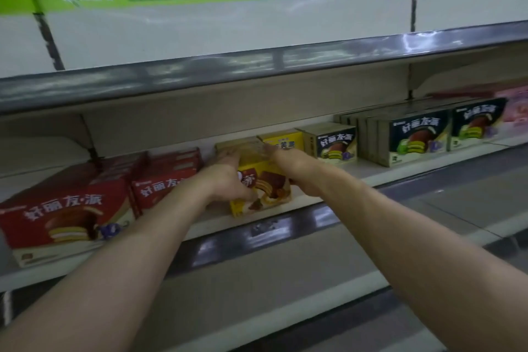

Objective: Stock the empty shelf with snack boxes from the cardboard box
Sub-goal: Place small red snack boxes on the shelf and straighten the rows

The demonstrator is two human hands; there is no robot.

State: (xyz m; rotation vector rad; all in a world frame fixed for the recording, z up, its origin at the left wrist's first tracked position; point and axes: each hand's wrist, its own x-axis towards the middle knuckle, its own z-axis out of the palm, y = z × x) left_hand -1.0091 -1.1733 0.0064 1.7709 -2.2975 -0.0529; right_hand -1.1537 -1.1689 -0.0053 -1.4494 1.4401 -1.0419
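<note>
Shelf (368, 173) row, left to right. Red boxes (160, 186): just beside, liable to be shoved askew. Left hand (225, 180): fingers curled on yellow snack box (268, 194). Box: printed face toward aisle, long axis seemingly along shelf edge, slightly skewed, near the lip, may tip off. Right hand (297, 171): grips opposite side. Dark boxes (337, 143): apart.

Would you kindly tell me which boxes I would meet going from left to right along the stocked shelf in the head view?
Red boxes → yellow box → dark boxes → pink boxes.
</note>
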